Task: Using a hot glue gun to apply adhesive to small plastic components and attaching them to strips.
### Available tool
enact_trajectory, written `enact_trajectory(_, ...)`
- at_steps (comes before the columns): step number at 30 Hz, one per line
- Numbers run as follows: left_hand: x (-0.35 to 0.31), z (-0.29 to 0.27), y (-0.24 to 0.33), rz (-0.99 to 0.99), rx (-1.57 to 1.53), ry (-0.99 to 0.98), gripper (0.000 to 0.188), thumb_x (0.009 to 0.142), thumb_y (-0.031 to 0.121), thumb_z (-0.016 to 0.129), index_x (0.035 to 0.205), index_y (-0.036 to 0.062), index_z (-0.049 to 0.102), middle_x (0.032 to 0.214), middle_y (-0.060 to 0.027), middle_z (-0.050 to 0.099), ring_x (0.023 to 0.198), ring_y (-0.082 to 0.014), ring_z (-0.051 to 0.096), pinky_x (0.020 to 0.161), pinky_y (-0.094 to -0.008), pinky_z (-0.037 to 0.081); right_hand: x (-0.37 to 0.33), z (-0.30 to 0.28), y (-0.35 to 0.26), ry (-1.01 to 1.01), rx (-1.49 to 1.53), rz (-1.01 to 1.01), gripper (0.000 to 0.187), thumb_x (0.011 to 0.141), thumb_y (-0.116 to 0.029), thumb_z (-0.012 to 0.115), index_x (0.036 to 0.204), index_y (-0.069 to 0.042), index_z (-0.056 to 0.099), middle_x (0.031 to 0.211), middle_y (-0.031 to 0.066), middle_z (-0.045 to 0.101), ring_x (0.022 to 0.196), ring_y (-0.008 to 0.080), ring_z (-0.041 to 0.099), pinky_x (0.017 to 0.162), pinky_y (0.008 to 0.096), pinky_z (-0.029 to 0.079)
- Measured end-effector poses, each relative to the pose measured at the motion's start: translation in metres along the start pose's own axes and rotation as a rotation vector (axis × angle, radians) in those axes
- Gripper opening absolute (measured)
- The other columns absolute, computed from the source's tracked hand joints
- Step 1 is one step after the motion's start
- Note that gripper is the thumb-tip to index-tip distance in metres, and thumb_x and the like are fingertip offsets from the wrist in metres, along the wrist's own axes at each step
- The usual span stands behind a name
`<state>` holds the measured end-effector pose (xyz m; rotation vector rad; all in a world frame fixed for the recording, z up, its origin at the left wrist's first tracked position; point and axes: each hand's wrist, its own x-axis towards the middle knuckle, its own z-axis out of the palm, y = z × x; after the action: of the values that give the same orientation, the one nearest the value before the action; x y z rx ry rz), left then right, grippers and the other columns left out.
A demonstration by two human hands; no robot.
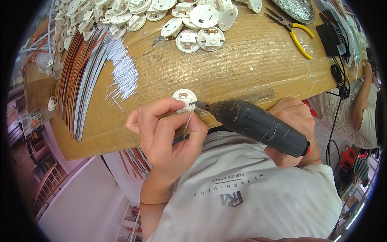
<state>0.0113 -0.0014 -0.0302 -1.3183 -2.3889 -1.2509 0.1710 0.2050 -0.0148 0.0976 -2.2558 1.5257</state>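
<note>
Near the table's front edge lies a round white plastic part [184, 96] with copper-coloured contacts. My left hand [167, 133] pinches a thin white wire [188, 122] between thumb and finger, and its index fingertip presses on the part. My right hand [296, 121] is wrapped round a black electric screwdriver [258, 126], which points left. The screwdriver's dark tip meets the right side of the white part; its exact contact point is too small to make out.
White round parts [204, 16] are heaped at the back. Left lie LED strips [86, 76] and cut white wires [124, 72]. Yellow-handled pliers [296, 34], a metal dish of small shiny pieces [296, 10] and a black power adapter [332, 39] occupy the back right. Another person's arm [360, 97] shows at right.
</note>
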Motion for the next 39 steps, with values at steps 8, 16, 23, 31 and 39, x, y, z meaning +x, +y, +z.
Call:
enact_trajectory(8, -0.0004, 0.0012, -0.0016, 0.009, 0.002, 0.013, 0.028, 0.063, -0.007, 0.078, 0.084, 0.0091, 0.067, 0.1, -0.0026, 0.069, 0.083, -0.0169, 0.061, 0.089, -0.0366, 0.031, -0.0011, 0.0002, 0.0005, -0.001, 0.01, -0.003, 0.03, 0.058, -0.004, 0.064, 0.087, 0.005, 0.07, 0.062, 0.0078, 0.061, 0.044, 0.0239, 0.058, 0.047, 0.0288, 0.046)
enact_trajectory(16, 0.0004, 0.0027, -0.002, 0.026, 0.016, 0.027, 0.029, 0.062, -0.007, 0.078, 0.083, 0.0097, 0.066, 0.1, -0.0024, 0.069, 0.083, -0.0168, 0.061, 0.09, -0.0359, 0.031, -0.0012, 0.0008, 0.0011, -0.008, -0.011, -0.017, 0.027, 0.061, -0.004, 0.065, 0.086, 0.005, 0.069, 0.061, 0.007, 0.06, 0.043, 0.0236, 0.058, 0.046, 0.0286, 0.045)
enact_trajectory(23, 0.0, 0.0022, -0.0013, 0.016, 0.01, 0.025, 0.029, 0.062, -0.007, 0.077, 0.083, 0.0096, 0.066, 0.1, -0.0027, 0.069, 0.082, -0.0168, 0.06, 0.09, -0.0359, 0.03, -0.0002, 0.0012, 0.0009, 0.003, 0.005, -0.022, 0.026, 0.061, -0.003, 0.065, 0.086, 0.005, 0.069, 0.062, 0.0069, 0.06, 0.043, 0.0235, 0.057, 0.046, 0.0285, 0.045)
enact_trajectory(31, 0.0011, 0.0023, -0.001, 0.024, 0.016, 0.016, 0.03, 0.063, -0.007, 0.078, 0.084, 0.0099, 0.065, 0.1, -0.0029, 0.069, 0.083, -0.0172, 0.061, 0.09, -0.0359, 0.031, -0.0012, 0.0024, 0.0014, 0.017, 0.015, -0.022, 0.027, 0.061, -0.002, 0.064, 0.086, 0.005, 0.069, 0.062, 0.0083, 0.062, 0.044, 0.0236, 0.057, 0.046, 0.0286, 0.044)
enact_trajectory(39, 0.0004, 0.0013, -0.001, -0.002, 0.002, 0.008, 0.03, 0.063, -0.006, 0.078, 0.084, 0.0098, 0.065, 0.1, -0.0029, 0.068, 0.084, -0.0174, 0.061, 0.09, -0.0362, 0.03, 0.0018, -0.0003, -0.0057, 0.022, -0.015, 0.03, 0.025, 0.061, 0.005, 0.062, 0.085, 0.004, 0.071, 0.061, 0.0087, 0.062, 0.044, 0.0257, 0.058, 0.047, 0.0296, 0.045)
